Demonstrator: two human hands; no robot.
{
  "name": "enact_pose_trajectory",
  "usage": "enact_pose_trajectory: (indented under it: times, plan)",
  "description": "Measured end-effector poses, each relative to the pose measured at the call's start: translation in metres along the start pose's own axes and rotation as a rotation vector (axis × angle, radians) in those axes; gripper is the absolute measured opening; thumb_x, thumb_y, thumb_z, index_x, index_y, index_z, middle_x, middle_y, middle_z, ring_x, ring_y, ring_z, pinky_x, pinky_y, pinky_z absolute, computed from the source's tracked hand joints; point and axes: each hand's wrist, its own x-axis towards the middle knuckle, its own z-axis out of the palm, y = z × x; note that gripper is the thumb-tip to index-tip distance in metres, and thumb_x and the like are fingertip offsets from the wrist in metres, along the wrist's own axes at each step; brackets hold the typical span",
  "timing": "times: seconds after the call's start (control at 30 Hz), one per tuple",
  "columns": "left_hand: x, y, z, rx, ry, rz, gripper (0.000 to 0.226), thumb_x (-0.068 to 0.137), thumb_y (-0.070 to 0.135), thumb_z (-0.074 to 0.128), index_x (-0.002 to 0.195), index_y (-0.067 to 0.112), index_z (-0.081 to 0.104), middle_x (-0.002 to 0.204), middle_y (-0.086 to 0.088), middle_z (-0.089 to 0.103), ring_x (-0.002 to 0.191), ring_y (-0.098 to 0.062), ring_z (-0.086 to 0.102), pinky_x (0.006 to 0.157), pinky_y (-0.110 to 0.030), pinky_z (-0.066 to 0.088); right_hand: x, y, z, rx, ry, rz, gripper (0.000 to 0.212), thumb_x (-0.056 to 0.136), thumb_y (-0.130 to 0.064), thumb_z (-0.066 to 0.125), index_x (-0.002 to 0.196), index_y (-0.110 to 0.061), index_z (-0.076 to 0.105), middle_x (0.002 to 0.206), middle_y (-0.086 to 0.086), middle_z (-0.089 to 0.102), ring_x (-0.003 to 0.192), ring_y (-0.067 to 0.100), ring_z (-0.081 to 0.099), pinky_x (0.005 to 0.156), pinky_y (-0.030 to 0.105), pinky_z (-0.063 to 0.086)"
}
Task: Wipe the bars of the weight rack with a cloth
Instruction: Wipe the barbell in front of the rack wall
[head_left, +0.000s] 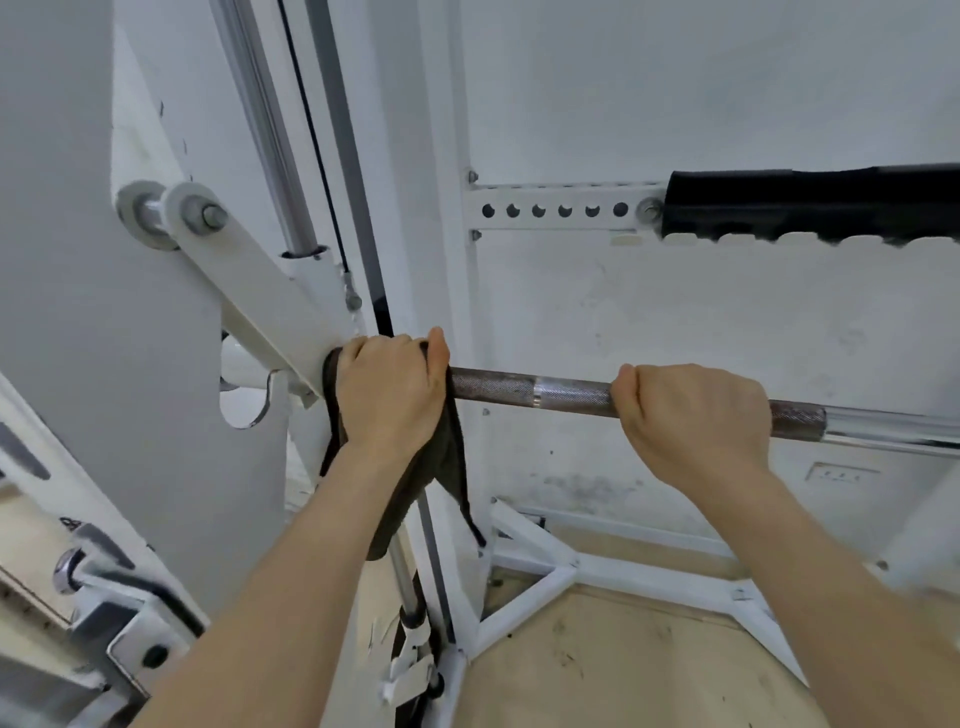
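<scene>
A steel barbell bar (524, 388) with dark knurled sections runs across the middle of the view, from the white rack arm on the left to the right edge. My left hand (387, 392) grips the bar's left end through a dark brown cloth (447, 462), which wraps the bar and hangs down below my wrist. My right hand (691, 410) is closed bare around the bar farther right, on the knurled part.
The white rack frame (260, 291) with a pivot bolt and a vertical guide rod stands at left. A perforated white rail (556, 210) with a black padded roller (810, 205) is mounted on the wall above. White base struts (550, 577) cross the wooden floor below.
</scene>
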Motion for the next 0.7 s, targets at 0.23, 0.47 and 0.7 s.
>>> enact_pose_trajectory:
  times: [0.23,0.47,0.7]
  plan:
    - [-0.024,0.131,0.000,-0.228,-0.257,0.242,0.064,0.102,0.044,0.016,0.060,0.022,0.060,0.061,0.001,0.064,0.070,-0.019,0.061,0.105,-0.040,0.034,-0.004,0.002,0.011,0.398,0.281,0.103,0.035,0.100,-0.029,0.039,0.070,-0.017,0.053,0.070,0.003,0.058,0.059,0.026,0.048,0.053,0.029,0.026]
    - [-0.007,0.027,-0.033,-0.435,-0.166,0.104,0.046,0.100,0.035,0.028,0.138,0.019,0.046,0.126,-0.003,0.061,0.121,-0.019,0.050,0.108,-0.042,0.034,0.004,-0.048,-0.034,0.474,0.107,-0.093,0.055,0.083,-0.031,0.060,0.134,-0.016,0.048,0.134,0.013,0.045,0.118,0.033,0.047,0.096,0.043,0.041]
    - [-0.022,-0.040,-0.007,-0.078,-0.236,0.146,0.062,0.071,0.002,0.058,0.132,0.005,0.050,0.132,-0.009,0.054,0.124,-0.027,0.046,0.106,-0.035,0.033,0.043,-0.163,-0.008,0.131,-0.127,-0.309,0.034,0.094,-0.010,0.052,0.066,-0.016,0.034,0.065,-0.005,0.038,0.055,0.014,0.038,0.051,0.028,0.028]
